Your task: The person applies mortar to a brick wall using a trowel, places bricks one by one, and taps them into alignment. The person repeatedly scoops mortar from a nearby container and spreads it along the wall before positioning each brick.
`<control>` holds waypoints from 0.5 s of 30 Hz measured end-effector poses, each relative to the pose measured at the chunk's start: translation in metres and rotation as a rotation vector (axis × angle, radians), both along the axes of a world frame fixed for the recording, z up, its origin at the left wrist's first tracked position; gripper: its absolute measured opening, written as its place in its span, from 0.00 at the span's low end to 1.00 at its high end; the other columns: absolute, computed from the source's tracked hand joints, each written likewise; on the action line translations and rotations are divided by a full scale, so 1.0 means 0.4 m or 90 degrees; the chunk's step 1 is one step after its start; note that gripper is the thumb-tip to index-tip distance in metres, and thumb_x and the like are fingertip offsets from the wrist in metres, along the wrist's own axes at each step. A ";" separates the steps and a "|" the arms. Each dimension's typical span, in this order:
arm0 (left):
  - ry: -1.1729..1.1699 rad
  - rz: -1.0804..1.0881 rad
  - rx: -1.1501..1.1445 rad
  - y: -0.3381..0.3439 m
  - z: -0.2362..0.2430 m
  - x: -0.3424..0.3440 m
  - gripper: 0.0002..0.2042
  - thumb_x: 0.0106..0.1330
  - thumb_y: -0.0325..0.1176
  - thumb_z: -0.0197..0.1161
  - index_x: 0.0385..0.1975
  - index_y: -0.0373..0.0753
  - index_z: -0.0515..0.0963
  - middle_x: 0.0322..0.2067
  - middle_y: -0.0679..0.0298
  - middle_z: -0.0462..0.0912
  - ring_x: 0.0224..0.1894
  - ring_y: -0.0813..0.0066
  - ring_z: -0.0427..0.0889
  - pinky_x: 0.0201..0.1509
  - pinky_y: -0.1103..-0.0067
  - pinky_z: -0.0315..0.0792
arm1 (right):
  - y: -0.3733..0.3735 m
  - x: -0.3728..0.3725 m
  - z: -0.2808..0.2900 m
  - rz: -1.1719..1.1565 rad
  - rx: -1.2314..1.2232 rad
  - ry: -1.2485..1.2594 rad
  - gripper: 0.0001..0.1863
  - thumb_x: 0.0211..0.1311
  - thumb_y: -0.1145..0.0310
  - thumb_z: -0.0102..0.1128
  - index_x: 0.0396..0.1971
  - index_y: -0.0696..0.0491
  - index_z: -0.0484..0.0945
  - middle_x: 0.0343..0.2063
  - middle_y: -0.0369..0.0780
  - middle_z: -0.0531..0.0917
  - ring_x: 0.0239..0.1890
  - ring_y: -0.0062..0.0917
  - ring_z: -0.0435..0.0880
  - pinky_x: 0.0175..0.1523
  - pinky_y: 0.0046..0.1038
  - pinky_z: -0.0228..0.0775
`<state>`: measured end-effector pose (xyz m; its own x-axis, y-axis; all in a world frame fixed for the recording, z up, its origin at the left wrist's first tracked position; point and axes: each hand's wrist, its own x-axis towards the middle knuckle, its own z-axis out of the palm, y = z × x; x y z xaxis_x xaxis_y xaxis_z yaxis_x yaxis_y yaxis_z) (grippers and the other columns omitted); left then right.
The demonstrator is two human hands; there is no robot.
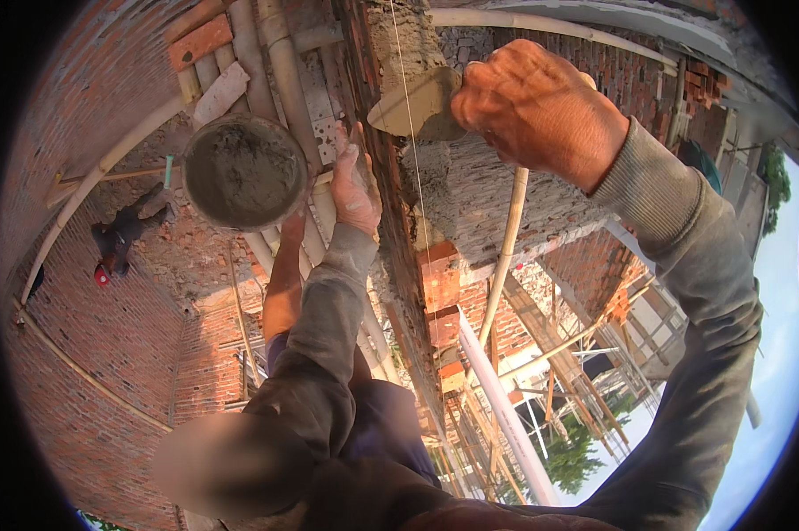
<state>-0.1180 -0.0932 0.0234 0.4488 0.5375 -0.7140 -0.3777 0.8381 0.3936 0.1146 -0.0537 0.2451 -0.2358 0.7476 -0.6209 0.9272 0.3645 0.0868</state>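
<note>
A trowel with wet mortar lies against the mortared column, beside a taut white string. My right hand is closed around its handle, knuckles upward. My left hand is raised beside the long dark timber edge, fingers apart and slightly bent; whether it touches the timber I cannot tell. Left of it, a round bucket of grey mortar rests by bamboo poles, with another person's bare forearm reaching up to its underside.
Brick walls drop away at the left, where a person in a red cap is below. Bamboo poles, a white pipe and scaffold planks stand at the lower right. Loose bricks lie at the upper left.
</note>
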 end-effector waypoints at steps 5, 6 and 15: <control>0.092 -0.060 0.062 -0.013 0.011 -0.122 0.39 0.75 0.42 0.59 0.83 0.35 0.54 0.75 0.60 0.68 0.76 0.69 0.66 0.77 0.72 0.63 | -0.254 -0.037 0.015 -0.086 0.029 0.118 0.13 0.65 0.69 0.67 0.48 0.42 0.87 0.39 0.34 0.84 0.45 0.31 0.86 0.49 0.38 0.78; 0.131 -0.078 0.104 0.023 0.005 -0.166 0.38 0.75 0.42 0.60 0.82 0.34 0.57 0.73 0.60 0.72 0.74 0.70 0.68 0.75 0.73 0.64 | -0.285 -0.027 0.019 -0.127 -0.030 0.089 0.19 0.64 0.70 0.68 0.56 0.43 0.85 0.38 0.36 0.82 0.42 0.32 0.85 0.49 0.36 0.78; 0.872 -0.285 0.822 0.808 -0.227 -0.216 0.21 0.65 0.38 0.76 0.54 0.32 0.86 0.47 0.53 0.90 0.54 0.48 0.88 0.61 0.60 0.79 | -0.567 -0.113 0.156 -0.984 0.124 0.413 0.16 0.72 0.74 0.66 0.57 0.60 0.86 0.35 0.42 0.87 0.30 0.23 0.81 0.34 0.29 0.70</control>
